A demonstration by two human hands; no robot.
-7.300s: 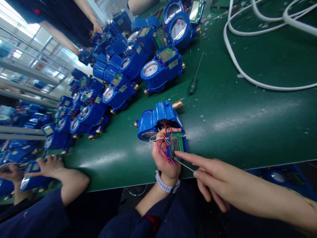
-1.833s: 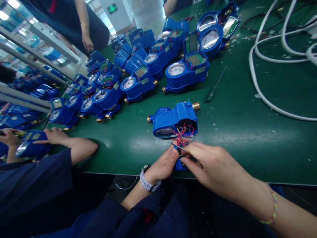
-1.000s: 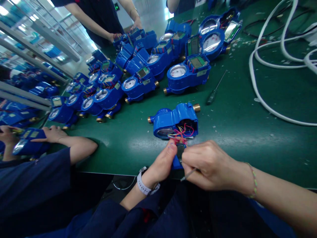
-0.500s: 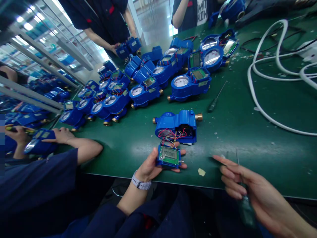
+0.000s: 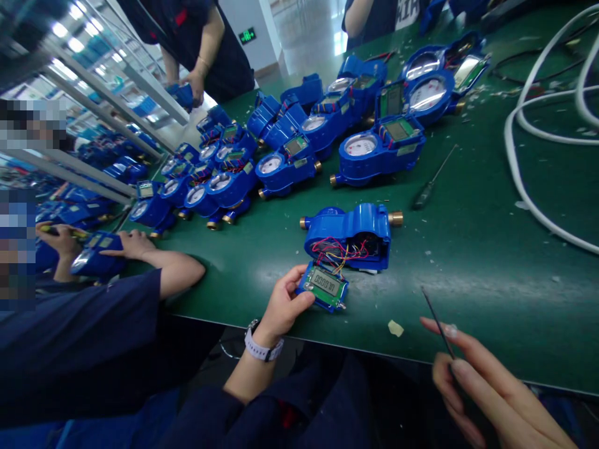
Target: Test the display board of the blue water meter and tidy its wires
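My left hand [image 5: 286, 307] pinches a display module [image 5: 324, 285] by its left side, thumb on the face. It has a green circuit board, a lit-up grey screen with digits and a blue backing. Red, yellow and other thin wires [image 5: 344, 251] run from it into the open housing of a blue water meter [image 5: 349, 227], which lies on its side just beyond, brass ends left and right. Over the table's near edge, my right hand [image 5: 482, 380] grips a screwdriver [image 5: 437, 322], its thin shaft pointing up and left along the forefinger. The handle is mostly hidden in the palm.
Several blue water meters [image 5: 381, 149] stand in rows at the back. A second screwdriver [image 5: 435, 178] lies right of them, near a white cable [image 5: 519, 162]. A yellowish scrap [image 5: 395, 328] lies near the front edge. At left, a co-worker's hands [image 5: 140, 246] hold another meter.
My left thumb has come onto the module's face, and the module is tilted more. In my right hand the screwdriver has swung from upright to leaning left. The view has shifted slightly.
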